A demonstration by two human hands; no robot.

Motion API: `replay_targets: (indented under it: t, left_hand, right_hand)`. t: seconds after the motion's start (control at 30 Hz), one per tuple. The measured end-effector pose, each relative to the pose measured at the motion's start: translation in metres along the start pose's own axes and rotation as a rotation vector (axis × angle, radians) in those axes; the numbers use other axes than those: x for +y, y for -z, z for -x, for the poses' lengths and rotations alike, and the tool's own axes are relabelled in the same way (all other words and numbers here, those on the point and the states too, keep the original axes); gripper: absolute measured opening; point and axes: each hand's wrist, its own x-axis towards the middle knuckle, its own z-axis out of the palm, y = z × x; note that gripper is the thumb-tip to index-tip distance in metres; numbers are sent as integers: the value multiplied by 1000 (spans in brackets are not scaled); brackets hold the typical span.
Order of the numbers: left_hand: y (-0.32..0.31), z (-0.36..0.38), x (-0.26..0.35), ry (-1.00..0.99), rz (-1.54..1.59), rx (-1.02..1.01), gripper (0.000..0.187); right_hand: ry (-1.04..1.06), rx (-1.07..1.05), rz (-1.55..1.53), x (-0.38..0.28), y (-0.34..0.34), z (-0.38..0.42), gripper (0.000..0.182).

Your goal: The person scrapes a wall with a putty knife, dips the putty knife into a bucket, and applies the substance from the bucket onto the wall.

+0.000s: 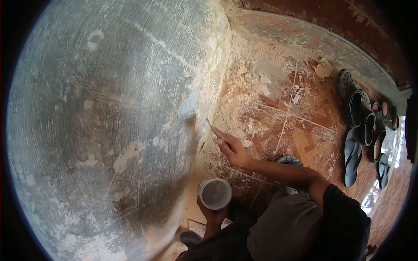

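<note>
Head view, right hand [233,150] fingers clamped on scraper [212,126] touching wall [109,108], left hand [212,214] fingers gripping cup [214,193].

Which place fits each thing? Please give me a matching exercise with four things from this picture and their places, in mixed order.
Things:
1. scraper blade
2. plastic cup
3. sandals and clogs
4. plaster chips

Places:
a. in a row by the doorway, at the right
b. in the right hand, tip at the wall
c. scattered on the tiled floor below the wall
d. held up by the left hand

Pairs: 1-b, 2-d, 3-a, 4-c
</note>
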Motion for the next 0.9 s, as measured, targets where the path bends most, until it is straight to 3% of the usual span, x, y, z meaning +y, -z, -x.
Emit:
replay_targets:
  t: [0.07,0.13,0.2,0.33,0.4,0.47,0.57,0.63,0.7,0.77,0.83,0.9]
  left_hand:
    - [16,-4,1,-27,-27,-85,43]
    - [11,1,0,-331,-654,-164,36]
    - [13,0,-1,-383,-764,-209,36]
    - [16,-5,1,-39,-75,-130,42]
    - [9,-3,0,-32,-39,-95,49]
    - [3,1,-3,-150,-241,-106,56]
    - [-9,8,-4,-265,-452,-73,67]
    - [-11,9,-5,-280,-465,-22,74]
    - [-16,10,-7,-266,-399,8,78]
    - [-25,15,-8,-256,-334,7,79]
    - [-24,15,-7,-260,-319,4,79]
    - [-14,10,-6,-334,-495,1,80]
  right_hand:
    - [-256,-50,-484,-5,6,-7,53]
    - [-488,-35,-844,-23,13,-16,41]
    - [-557,-128,-1175,-24,24,-22,34]
    - [-611,-328,-1474,-23,39,-28,37]
    - [-635,-369,-1525,-21,40,-28,38]
    - [-655,-373,-1530,-21,41,-27,38]
    - [-500,-268,-1146,-31,38,-32,40]
    - [-135,-199,-393,-21,33,-42,40]
    - [74,-156,119,-7,28,-44,46]
    - [132,-150,386,9,21,-44,53]
    - [141,-18,369,13,9,-50,53]
    - [146,112,357,18,-4,-61,54]
